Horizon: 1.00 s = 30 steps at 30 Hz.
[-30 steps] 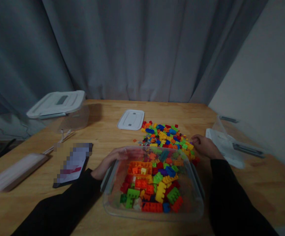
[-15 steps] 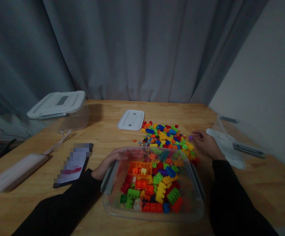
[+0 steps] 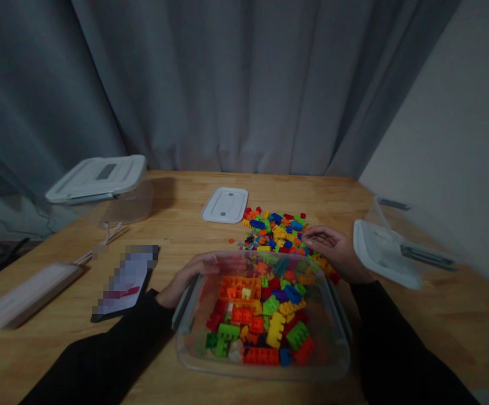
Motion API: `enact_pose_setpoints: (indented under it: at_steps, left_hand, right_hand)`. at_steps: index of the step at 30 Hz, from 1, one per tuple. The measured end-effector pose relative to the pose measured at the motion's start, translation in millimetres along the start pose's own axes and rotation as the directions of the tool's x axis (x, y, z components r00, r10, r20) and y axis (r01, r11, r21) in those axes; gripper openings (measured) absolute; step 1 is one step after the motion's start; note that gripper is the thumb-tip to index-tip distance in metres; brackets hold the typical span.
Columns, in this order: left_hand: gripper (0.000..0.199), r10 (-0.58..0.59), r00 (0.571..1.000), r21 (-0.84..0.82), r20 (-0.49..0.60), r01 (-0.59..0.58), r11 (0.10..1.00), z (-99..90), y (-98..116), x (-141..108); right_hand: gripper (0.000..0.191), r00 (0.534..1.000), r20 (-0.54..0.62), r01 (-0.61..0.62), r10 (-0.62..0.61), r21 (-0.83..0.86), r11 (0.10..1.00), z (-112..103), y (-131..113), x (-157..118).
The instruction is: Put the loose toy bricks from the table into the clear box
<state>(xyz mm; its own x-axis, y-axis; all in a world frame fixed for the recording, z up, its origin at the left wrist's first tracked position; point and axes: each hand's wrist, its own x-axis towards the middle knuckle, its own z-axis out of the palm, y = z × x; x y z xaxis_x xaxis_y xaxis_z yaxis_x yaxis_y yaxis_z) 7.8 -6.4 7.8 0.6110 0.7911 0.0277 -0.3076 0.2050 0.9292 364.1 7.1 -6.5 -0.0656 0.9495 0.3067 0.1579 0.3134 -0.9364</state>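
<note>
head view: left hand [image 3: 196,271] has its grip clamped on a clear tub [image 3: 261,372] of toy bricks [image 3: 265,315]; right hand [image 3: 332,250] sits beside loose bricks [image 3: 273,230], grip impossible to tell.

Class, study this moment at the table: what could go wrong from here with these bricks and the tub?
The right hand works right beside the loose pile of plastic bricks, which crowds the clear plastic tub, so it might scatter bricks across the wooden table. The left hand hooks over the tub's rim, so a tug could perhaps shift the tub.
</note>
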Motion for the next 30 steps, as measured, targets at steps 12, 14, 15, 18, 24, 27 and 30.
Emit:
enact_pose_setpoints:
  at_steps: [12,14,15,18,24,27,30]
  left_hand:
    - [0.049,-0.017,0.999,0.023,0.031,0.017,1.0,-8.3,-3.0,-0.3]
    - [0.049,-0.01,1.0,0.023,0.028,0.01,1.0,-7.3,-1.9,-0.7]
    - [0.049,-0.005,1.0,0.022,0.029,0.004,1.0,-6.5,-1.4,-0.8]
    - [0.047,-0.002,1.0,0.021,0.024,0.002,1.0,-4.1,-0.4,-0.7]
    - [0.047,0.028,0.999,0.008,0.02,-0.029,1.0,-4.4,-4.0,0.1]
    - [0.048,0.016,0.999,0.012,0.033,-0.017,1.0,-6.9,-5.9,0.4]
    - [0.048,0.011,1.0,0.009,0.022,-0.011,1.0,-8.4,-6.4,0.7]
  right_hand:
    - [0.02,0.992,0.108,0.109,-0.063,-0.499,0.86,-1.0,19.4,7.2]
    - [0.018,0.984,0.149,0.165,-0.097,-0.568,0.806,-0.2,21.5,7.4]
    - [0.018,0.981,0.165,0.184,-0.105,-0.592,0.785,0.1,22.7,7.5]
    - [0.018,0.976,0.194,0.205,-0.103,-0.64,0.741,-0.2,26.2,7.8]
    - [0.017,0.965,0.248,0.232,-0.087,-0.646,0.727,-2.3,28.9,7.9]
    - [0.016,0.959,0.264,0.253,-0.101,-0.645,0.721,-2.8,27.8,7.7]
    - [0.016,0.951,0.276,0.291,-0.141,-0.637,0.714,-3.6,28.1,8.2]
